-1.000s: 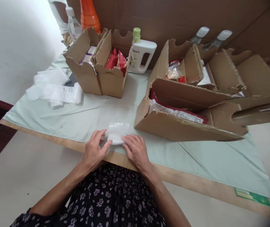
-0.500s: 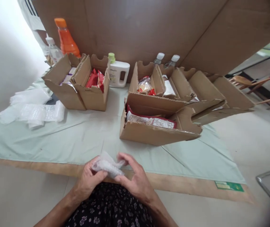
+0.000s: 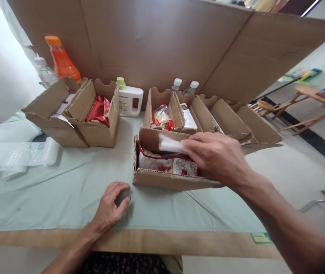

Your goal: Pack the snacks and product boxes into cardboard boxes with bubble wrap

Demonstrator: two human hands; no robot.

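My right hand (image 3: 215,156) reaches over the nearest cardboard box (image 3: 162,179) with its fingers pinched on a small white bubble-wrapped packet (image 3: 169,145), held just above the box's opening. Red and white wrapped packets (image 3: 168,164) lie inside that box. My left hand (image 3: 112,205) rests on the pale green cloth (image 3: 65,190) in front of the box's left corner, fingers curled loosely down with nothing seen in them.
Two open boxes (image 3: 73,121) at the back left hold red packets (image 3: 98,110). A row of cardboard dividers (image 3: 213,114) stands at the back right. A white jug (image 3: 129,101), an orange bottle (image 3: 62,61) and clear bottles line the cardboard wall. Bubble wrap (image 3: 16,152) lies at left.
Both hands were holding the bubble-wrapped packet at the table's near edge. Now my right hand has carried it forward over the nearest box and my left hand has let go and rests on the cloth.
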